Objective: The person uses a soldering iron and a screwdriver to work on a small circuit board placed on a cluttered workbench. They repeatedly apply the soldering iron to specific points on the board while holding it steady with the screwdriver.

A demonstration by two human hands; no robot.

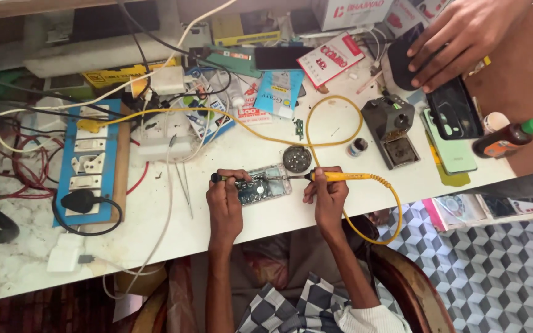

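Note:
An opened phone (265,187) lies on the white workbench (266,222) with its circuit board showing. My left hand (224,200) grips a thin dark tool (232,179) whose tip rests on the phone's left part. My right hand (326,196) holds a yellow soldering iron (334,176) pointed left, its metal tip touching the phone's upper right edge. The iron's yellow cord (396,209) loops off the bench edge and runs back along the bench top.
A blue switchboard (90,160) with a black plug sits at left among tangled cables. Tweezers (183,185), a round tin (297,158), a black solder stand (393,129), two phones (451,132) and a brown bottle (507,139) lie around. Another person's hand (458,37) rests at top right.

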